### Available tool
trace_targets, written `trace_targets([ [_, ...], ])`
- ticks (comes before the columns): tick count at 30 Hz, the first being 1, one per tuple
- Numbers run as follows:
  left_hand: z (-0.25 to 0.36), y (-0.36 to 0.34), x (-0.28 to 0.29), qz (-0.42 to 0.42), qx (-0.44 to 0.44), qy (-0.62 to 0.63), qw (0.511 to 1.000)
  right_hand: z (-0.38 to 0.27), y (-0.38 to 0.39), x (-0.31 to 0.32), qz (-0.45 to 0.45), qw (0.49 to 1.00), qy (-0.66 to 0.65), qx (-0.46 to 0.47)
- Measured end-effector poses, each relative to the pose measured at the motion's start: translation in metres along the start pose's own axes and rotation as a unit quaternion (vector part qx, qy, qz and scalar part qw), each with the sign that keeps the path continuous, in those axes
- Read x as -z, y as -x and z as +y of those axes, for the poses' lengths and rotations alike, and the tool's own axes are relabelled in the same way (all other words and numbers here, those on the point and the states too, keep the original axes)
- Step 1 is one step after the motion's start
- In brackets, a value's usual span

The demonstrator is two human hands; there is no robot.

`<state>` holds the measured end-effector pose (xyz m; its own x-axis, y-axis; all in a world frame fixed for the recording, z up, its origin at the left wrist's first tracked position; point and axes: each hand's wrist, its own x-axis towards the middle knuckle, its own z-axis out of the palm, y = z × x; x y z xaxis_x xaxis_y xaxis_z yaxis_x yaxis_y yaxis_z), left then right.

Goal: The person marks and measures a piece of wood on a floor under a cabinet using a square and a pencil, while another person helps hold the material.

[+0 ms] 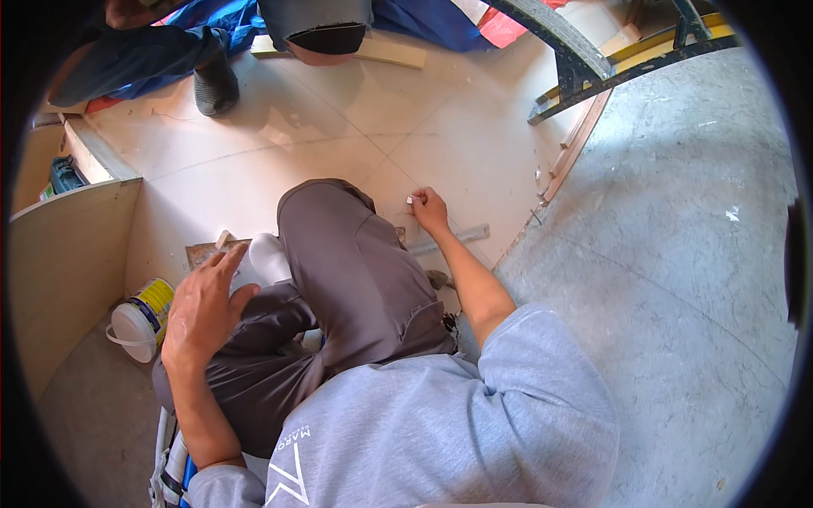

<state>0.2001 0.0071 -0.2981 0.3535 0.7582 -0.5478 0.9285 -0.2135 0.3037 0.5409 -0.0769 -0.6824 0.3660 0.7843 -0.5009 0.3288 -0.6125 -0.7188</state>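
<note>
My right hand is closed on a small white piece beside my right knee, over the pale tiled floor. Below it lie a flat metal strip and some small objects partly hidden by my leg. My left hand is raised over my left thigh, fingers stretched and thumb apart, holding nothing I can see. Behind its fingertips lie a flat brownish board and a small wooden block, near my white-socked foot. A white bucket with a yellow label stands to the left.
A curved wooden panel borders the left, a green tool behind it. Another person's booted foot, blue sheeting and a plank are at the top. A ladder, long strips and grey flooring fill the right.
</note>
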Motion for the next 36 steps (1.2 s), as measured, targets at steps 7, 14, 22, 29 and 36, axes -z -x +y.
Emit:
trace_targets([
  [7,0.003,-0.003,-0.001,-0.003,-0.008,0.002,1.0,0.011,-0.01,0.003,0.034,0.999,-0.005,0.012],
  [14,0.0,0.003,-0.001,0.003,-0.002,-0.005,1.0,-0.032,-0.037,0.032,0.112,0.978,0.154,0.09],
  [22,0.003,0.003,-0.001,-0.003,0.007,-0.017,1.0,-0.066,-0.068,0.05,0.022,0.956,0.292,0.021],
  [29,0.003,0.004,-0.001,0.001,0.001,-0.01,1.0,-0.069,-0.078,0.049,0.011,0.953,0.302,0.015],
  [36,0.002,0.004,-0.001,0.0,-0.001,-0.008,1.0,-0.083,-0.074,0.051,0.0,0.947,0.32,0.0],
])
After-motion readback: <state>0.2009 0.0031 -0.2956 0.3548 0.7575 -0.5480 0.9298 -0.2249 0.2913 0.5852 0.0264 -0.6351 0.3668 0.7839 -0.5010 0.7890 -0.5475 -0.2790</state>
